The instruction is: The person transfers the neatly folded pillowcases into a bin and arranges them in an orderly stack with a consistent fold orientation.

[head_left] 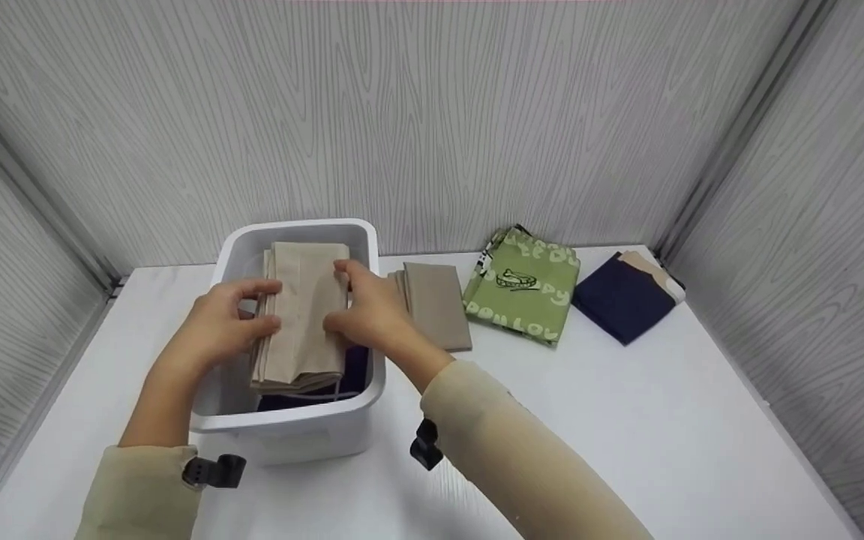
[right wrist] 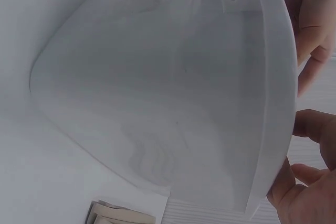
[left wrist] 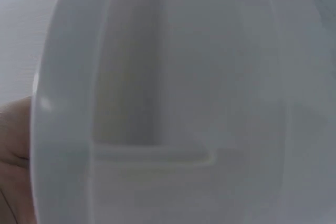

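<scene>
A white plastic bin (head_left: 289, 431) stands on the white table, left of centre. A folded beige cloth (head_left: 304, 315) lies over its opening, above something dark purple (head_left: 353, 371) inside. My left hand (head_left: 241, 315) grips the cloth's left edge and my right hand (head_left: 361, 304) grips its right edge, fingers curled on the fabric. The left wrist view is filled by the blurred bin wall (left wrist: 173, 103). The right wrist view shows the bin's outer wall (right wrist: 157, 93) with the fingers (right wrist: 310, 40) of my right hand at its rim.
To the right of the bin lie another folded beige cloth (head_left: 436, 304), a green printed cloth (head_left: 526, 289) and a navy folded cloth (head_left: 623, 296) with a beige piece beneath. Grey wood-grain walls close in the table on three sides.
</scene>
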